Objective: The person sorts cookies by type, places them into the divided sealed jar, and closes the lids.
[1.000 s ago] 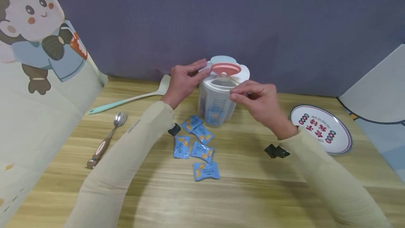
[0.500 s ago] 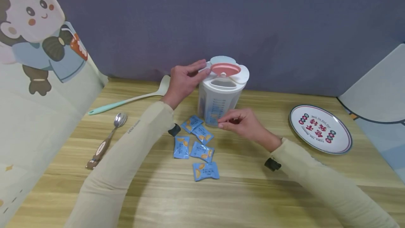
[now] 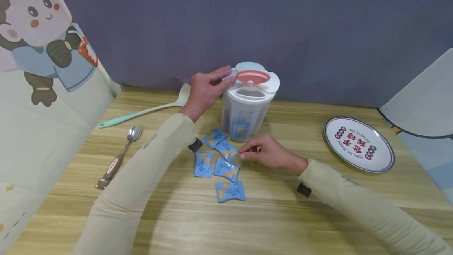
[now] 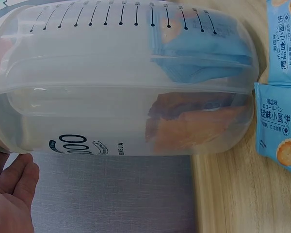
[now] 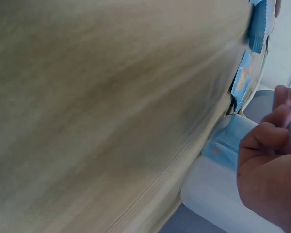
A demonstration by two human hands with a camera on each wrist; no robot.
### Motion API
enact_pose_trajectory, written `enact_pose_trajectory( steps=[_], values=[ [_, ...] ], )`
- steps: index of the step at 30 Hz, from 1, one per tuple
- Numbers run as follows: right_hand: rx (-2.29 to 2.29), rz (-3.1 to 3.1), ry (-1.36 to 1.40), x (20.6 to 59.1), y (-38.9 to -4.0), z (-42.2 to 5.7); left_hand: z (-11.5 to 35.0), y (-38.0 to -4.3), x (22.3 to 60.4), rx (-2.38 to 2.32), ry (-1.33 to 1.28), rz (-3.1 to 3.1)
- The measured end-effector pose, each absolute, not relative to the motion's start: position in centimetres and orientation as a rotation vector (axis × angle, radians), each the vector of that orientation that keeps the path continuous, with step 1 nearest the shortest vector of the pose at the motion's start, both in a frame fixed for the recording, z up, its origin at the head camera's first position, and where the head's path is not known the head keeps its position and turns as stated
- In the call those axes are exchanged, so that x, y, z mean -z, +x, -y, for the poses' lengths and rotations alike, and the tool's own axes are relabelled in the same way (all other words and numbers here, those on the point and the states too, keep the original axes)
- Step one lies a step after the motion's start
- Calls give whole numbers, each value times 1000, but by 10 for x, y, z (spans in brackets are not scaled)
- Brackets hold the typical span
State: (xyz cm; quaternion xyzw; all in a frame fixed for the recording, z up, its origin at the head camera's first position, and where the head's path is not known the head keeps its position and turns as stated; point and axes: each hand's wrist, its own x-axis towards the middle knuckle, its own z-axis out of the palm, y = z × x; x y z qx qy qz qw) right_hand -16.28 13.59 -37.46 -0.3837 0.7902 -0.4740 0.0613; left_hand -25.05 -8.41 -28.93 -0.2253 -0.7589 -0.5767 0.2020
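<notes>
A clear plastic storage canister [image 3: 244, 117] with a white lid and a raised pink flap [image 3: 253, 77] stands upright near the back wall. Through its wall show a blue packet [image 4: 201, 48] and a brownish-orange packet [image 4: 199, 121], in separate compartments. My left hand [image 3: 207, 89] rests on the lid's left side, fingers extended. Several blue biscuit packets [image 3: 229, 191] lie in front of the canister. My right hand [image 3: 267, 152] is low over the table, thumb and bent fingers beside the right end of one biscuit packet [image 3: 225, 148]; nothing visible is held, and contact is unclear.
Left of the canister lie a ladle [image 3: 148, 110] with a mint handle and a metal spoon [image 3: 133, 133] with a brown bear handle. A white plate [image 3: 341, 145] with printed red characters sits at the right. A grey-blue wall [image 3: 336, 42] closes off the table's back.
My right hand has come down from the canister's opening, past its front, to the biscuit packets. My left hand has stayed on the lid.
</notes>
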Motion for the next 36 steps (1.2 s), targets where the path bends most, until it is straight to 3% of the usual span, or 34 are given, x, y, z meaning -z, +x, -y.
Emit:
enact_pose_trajectory(
  steps=[27,36],
  values=[
    [1227,-2319,-850,386,-153,-129,84,-250,288,1681,-619,2093],
    [1134,-2499,-880,389,-148,-123,81,-221,266,1664,-596,2127]
  ],
)
